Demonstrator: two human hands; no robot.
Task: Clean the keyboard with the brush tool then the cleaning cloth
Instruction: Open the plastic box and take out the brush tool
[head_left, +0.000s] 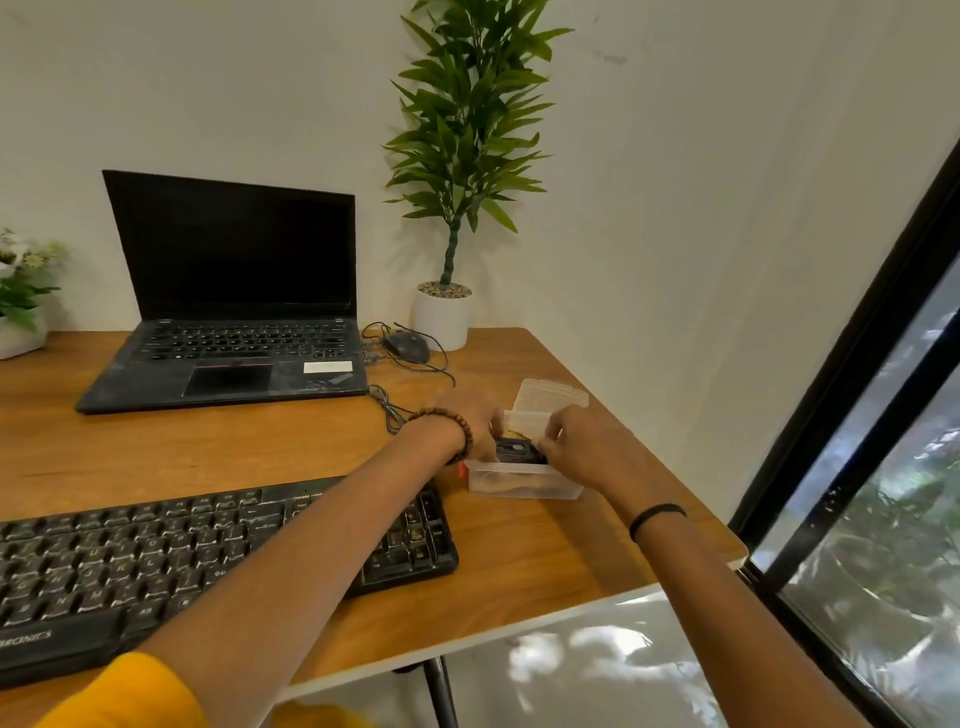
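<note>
Reaching into clear plastic box (524, 480) with both hands, at the right side of the desk (519, 551), just right of the keyboard's far corner. The box's lid (553, 402) is open and tipped back on the far side. There's a black item (517, 451) inside, sitting at rim level; probably the brush tool, but too small to confirm.

Left hand (467, 423): fingers curled down over the box's left end, tips at the black item. Grip is hidden, can't tell if it holds anything.

Right hand (576, 447): fingers curled, tips against the item's right end, thumb up near the lid. Can't tell whether it's pinching or just touching.

Keyboard (208, 551): black, flat on the desk near-left, under the left forearm, visibly dusty.

Other: open laptop (234, 312) far left with a dark screen, mouse (408, 347) and its cable (387, 408) to its right, potted plant (442, 317) at the far edge, window (883, 467) on the right.
</note>
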